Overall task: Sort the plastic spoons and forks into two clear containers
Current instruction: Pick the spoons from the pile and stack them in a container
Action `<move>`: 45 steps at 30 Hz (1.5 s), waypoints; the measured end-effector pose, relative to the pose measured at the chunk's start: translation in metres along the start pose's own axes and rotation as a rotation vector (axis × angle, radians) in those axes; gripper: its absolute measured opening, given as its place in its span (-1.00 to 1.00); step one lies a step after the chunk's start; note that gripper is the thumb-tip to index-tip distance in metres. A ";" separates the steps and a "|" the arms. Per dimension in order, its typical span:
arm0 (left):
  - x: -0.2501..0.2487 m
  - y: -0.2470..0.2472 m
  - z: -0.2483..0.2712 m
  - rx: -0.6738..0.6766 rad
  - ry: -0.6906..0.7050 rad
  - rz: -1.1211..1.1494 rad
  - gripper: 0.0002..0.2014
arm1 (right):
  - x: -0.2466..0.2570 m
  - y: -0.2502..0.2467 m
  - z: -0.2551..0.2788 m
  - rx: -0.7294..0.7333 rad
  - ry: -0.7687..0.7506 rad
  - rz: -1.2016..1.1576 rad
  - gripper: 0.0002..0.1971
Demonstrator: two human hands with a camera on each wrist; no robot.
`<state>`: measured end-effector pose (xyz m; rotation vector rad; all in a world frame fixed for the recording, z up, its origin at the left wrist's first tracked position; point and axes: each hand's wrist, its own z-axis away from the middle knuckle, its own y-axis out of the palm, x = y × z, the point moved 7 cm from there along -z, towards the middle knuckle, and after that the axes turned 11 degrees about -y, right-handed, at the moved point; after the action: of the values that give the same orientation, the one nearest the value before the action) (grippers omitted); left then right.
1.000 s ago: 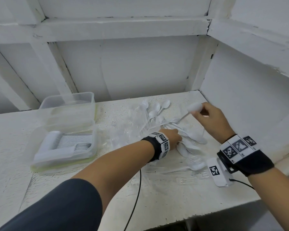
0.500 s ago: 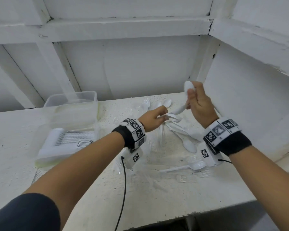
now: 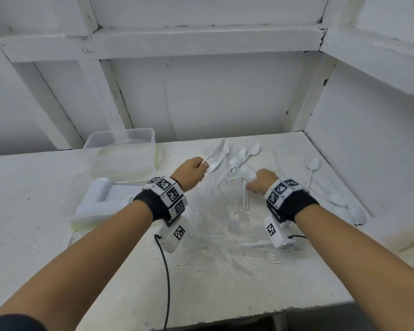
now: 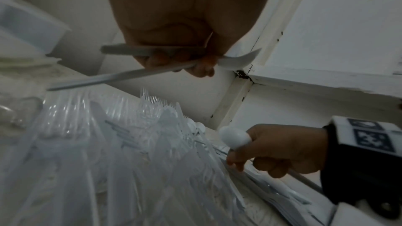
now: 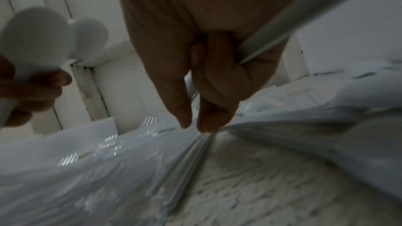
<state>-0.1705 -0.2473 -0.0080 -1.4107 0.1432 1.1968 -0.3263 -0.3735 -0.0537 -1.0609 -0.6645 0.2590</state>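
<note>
My left hand (image 3: pixel 201 166) is lifted over the pile and grips a few white spoons (image 3: pixel 216 157) by their handles, bowls pointing away; the left wrist view shows the handles (image 4: pixel 150 51) under its curled fingers. My right hand (image 3: pixel 251 187) is low over the table with one white spoon (image 3: pixel 248 174) tucked in its palm. Its thumb and forefinger (image 5: pixel 185 119) touch two white handles (image 5: pixel 195 154) lying on the table. Clear forks (image 3: pixel 215 206) lie heaped between my hands. The near clear container (image 3: pixel 81 211) holds stacked white spoons; the far container (image 3: pixel 120 142) looks empty.
More white spoons (image 3: pixel 245 151) lie at the back of the table and along the right wall (image 3: pixel 339 199). A few clear forks (image 3: pixel 273 256) lie toward the front edge. White walls close in the table at the back and right. A black cable (image 3: pixel 166 278) hangs from my left wrist.
My right hand has come down from its raised position to the handles on the table, still holding a spoon. My left hand has lifted slightly with its spoons.
</note>
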 end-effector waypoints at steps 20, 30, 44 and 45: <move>-0.005 0.019 -0.003 0.090 -0.046 -0.184 -0.56 | 0.002 -0.020 0.023 0.026 0.050 0.077 -0.78; -0.031 0.043 -0.012 0.152 0.026 -0.184 -0.59 | -0.008 -0.028 0.057 0.076 -0.064 0.081 -0.85; -0.042 0.045 -0.011 0.037 0.017 -0.072 -0.59 | -0.023 -0.031 0.044 -0.213 -0.028 -0.336 -0.89; -0.043 0.045 -0.011 0.029 0.034 -0.071 -0.65 | -0.028 -0.030 0.039 -0.247 0.019 -0.414 -0.90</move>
<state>-0.2155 -0.2917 -0.0105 -1.4004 0.1323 1.1084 -0.3757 -0.3738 -0.0253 -1.1299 -0.8972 -0.1961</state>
